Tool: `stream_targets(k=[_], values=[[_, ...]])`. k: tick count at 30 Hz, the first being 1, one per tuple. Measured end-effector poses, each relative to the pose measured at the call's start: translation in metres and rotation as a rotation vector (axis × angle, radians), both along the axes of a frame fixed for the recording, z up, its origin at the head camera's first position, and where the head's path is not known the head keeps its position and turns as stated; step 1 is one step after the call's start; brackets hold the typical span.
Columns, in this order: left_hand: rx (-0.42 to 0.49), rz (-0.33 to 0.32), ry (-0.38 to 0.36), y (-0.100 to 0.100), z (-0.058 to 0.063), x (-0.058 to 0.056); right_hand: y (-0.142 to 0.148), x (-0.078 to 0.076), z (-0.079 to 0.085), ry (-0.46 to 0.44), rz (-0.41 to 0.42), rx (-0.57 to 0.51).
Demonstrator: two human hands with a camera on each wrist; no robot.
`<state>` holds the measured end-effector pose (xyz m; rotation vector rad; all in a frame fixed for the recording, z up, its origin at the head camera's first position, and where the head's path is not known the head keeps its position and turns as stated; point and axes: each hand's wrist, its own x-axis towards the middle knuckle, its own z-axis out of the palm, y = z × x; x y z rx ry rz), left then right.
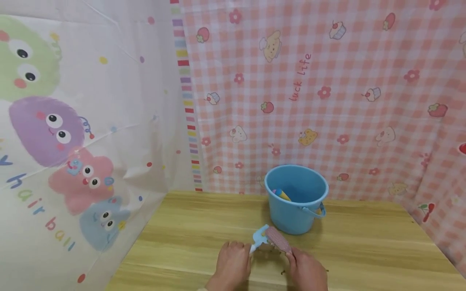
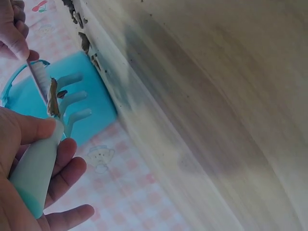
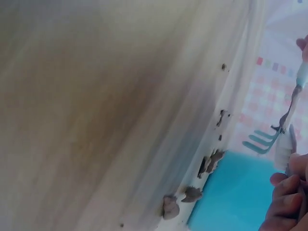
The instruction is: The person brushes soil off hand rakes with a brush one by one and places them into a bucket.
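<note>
Rake (image 1: 260, 236) and brush (image 1: 278, 239) close together above the surface (image 1: 182, 238).
A bucket (image 1: 295, 218) stands just beyond; brown debris (image 3: 171, 207) lies beneath and clings to the rake. Left hand (image 1: 234, 264) grips the rake, its long axis slanting forward and right; right hand (image 1: 308, 270) holds the brush, slanting forward and left.

curtained nook: tabletop (image 1: 174, 242), cartoon-print cloths (image 1: 342, 117)

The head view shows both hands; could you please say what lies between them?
In the head view, the blue rake and pink brush, with brown scraps on the table.
</note>
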<state>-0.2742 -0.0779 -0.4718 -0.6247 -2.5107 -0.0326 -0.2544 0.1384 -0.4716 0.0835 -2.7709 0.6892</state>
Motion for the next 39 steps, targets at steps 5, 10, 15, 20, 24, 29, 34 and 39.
stream_targets(k=[5,10,15,20,24,29,34,39], values=[[0.002,-0.005,-0.030,0.000,-0.001,0.001,0.003,-0.001,-0.004,0.050,-0.024,0.007],[0.000,0.001,-0.052,0.001,-0.001,0.001,0.005,-0.003,-0.007,0.049,-0.030,0.011],[-0.004,0.002,-0.062,0.001,-0.001,0.003,0.005,-0.004,-0.008,-0.002,-0.048,0.020],[-0.002,0.005,-0.075,0.002,0.001,0.003,0.006,-0.004,-0.007,-0.027,-0.063,0.011],[0.000,0.017,-0.080,0.001,0.002,0.002,0.011,-0.004,-0.003,-0.033,-0.089,0.006],[0.019,0.025,-0.075,-0.001,0.003,0.000,0.010,-0.003,0.001,0.011,-0.067,-0.027],[0.042,0.015,-0.069,-0.001,0.005,0.000,0.006,-0.002,-0.001,-0.032,-0.039,-0.041],[0.056,0.009,-0.093,-0.002,0.004,0.003,0.011,-0.003,-0.002,-0.126,-0.082,-0.027]])
